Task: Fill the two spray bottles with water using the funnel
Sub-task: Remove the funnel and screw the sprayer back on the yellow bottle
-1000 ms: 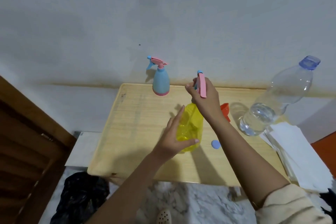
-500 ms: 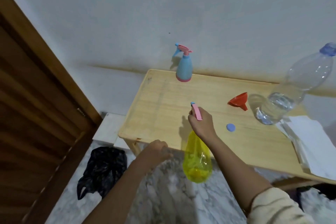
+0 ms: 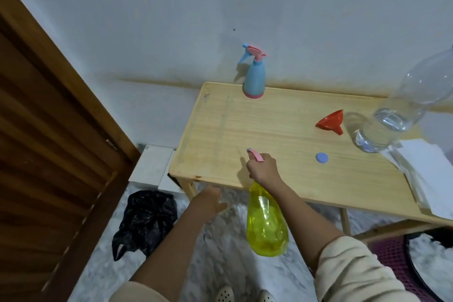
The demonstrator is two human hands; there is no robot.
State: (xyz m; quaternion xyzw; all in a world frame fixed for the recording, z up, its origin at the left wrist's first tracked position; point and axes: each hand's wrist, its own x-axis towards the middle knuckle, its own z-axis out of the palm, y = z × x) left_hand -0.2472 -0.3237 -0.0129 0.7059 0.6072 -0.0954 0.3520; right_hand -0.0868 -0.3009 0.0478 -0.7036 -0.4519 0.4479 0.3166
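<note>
Table (image 3: pixel 245 130): spray bottle (image 3: pixel 255 78) at back edge; funnel (image 3: pixel 329 121) and water bottle (image 3: pixel 392 117) toward right; cap (image 3: pixel 321 157) front-right; second spray bottle (image 3: pixel 266 223) before front edge; bag (image 3: pixel 144 218) left, below.

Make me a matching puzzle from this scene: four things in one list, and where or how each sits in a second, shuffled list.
Things
1. yellow spray bottle
2. blue spray bottle
3. red funnel
4. blue cap

Places
A. lying on its side beside the water bottle
B. held by the right hand, hanging past the table edge
C. flat on the table, alone
D. upright at the table's far edge

Pairs: 1-B, 2-D, 3-A, 4-C
</note>
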